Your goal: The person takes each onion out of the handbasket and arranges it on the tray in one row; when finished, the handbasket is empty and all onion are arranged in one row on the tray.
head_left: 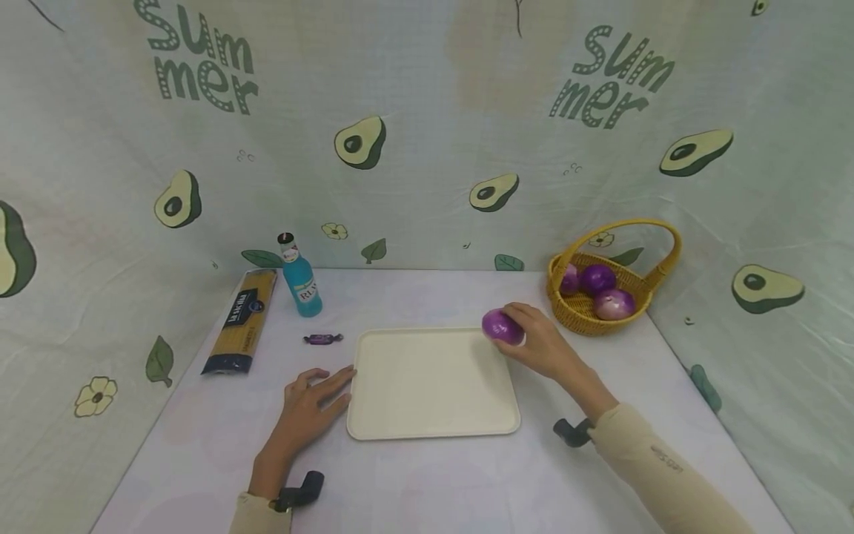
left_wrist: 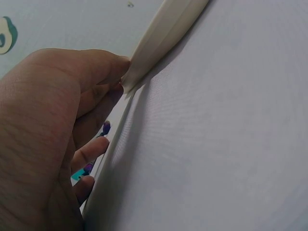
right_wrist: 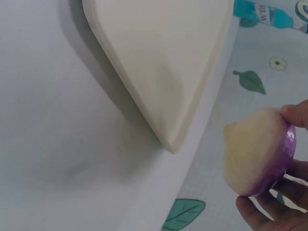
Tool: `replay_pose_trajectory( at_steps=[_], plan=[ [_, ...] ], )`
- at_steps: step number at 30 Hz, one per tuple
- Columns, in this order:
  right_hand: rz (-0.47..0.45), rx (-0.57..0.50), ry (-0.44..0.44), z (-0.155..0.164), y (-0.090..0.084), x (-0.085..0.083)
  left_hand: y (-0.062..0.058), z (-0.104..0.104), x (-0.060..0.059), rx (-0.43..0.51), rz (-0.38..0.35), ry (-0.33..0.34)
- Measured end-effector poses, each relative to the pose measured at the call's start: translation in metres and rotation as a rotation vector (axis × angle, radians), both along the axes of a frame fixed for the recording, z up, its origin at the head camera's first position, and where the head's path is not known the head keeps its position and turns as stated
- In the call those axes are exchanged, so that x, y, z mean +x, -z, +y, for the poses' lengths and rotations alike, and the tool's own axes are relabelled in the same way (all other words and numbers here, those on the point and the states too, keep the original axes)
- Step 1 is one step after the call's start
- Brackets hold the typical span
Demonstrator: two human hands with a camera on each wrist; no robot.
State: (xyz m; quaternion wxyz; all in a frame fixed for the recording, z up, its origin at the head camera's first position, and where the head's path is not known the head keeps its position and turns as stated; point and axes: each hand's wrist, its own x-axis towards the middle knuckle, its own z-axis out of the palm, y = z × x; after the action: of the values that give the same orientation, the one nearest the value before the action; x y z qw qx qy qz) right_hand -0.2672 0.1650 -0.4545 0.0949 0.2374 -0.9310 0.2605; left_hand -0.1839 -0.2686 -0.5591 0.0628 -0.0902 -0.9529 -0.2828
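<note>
Head view: a purple onion (head_left: 502,326) is gripped in the curled fingers of the right hand (head_left: 543,343), over the far right corner of the cream tray (head_left: 427,423). The right wrist view shows the onion's pale underside clear of the tray, fingertips pinching it. The left hand (head_left: 309,410) lies flat on the table (head_left: 467,482), fingers straight and touching the tray's left rim. Just beside the onion stands a wicker basket (head_left: 572,314) holding more onions. Further left are a wrapped candy (head_left: 323,339), a blue bottle (head_left: 302,280) and a spaghetti packet (head_left: 242,321).
</note>
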Motion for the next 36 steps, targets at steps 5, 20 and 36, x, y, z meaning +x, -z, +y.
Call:
replay_pose_trajectory(
  at_steps=[5,20,36],
  plan=[
    [0.024,-0.012,-0.017,-0.004,0.004,-0.001,0.000,0.000,-0.001,-0.006,0.004,0.005],
    [0.018,-0.039,-0.047,-0.016,0.009,0.002,0.003,0.000,-0.001,-0.005,-0.007,-0.009],
    [0.010,-0.035,-0.067,-0.032,0.010,0.003,0.000,0.001,0.000,-0.010,-0.024,-0.014]
  ],
)
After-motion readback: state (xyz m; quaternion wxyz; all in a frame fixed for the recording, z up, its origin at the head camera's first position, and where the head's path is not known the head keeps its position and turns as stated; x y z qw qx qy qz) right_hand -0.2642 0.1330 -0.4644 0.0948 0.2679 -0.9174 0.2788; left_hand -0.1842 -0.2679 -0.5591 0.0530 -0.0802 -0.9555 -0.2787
